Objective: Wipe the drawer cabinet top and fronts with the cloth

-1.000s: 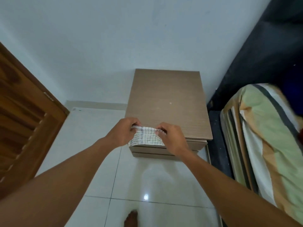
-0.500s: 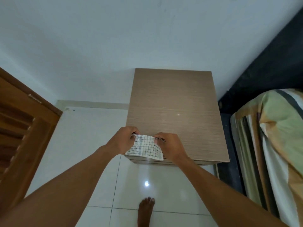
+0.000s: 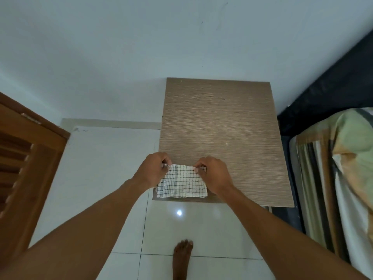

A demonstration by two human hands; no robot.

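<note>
Checked white cloth (image 3: 182, 183) lies spread on the drawer cabinet (image 3: 220, 122) top, at its near-left corner, hem reaching the front edge. I read both grips as pinching: left hand (image 3: 153, 171) on the cloth's far-left corner, right hand (image 3: 214, 173) on its far-right corner. Louvred wooden door (image 3: 24, 158) left of cabinet; striped bedding (image 3: 343, 158) right; bare foot (image 3: 181, 257) in front.

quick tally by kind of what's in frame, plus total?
hands: 2, left hand and right hand, both pinching the cloth
checked cloth: 1
drawer cabinet: 1
wooden door: 1
bare foot: 1
striped bedding: 1
total: 7
</note>
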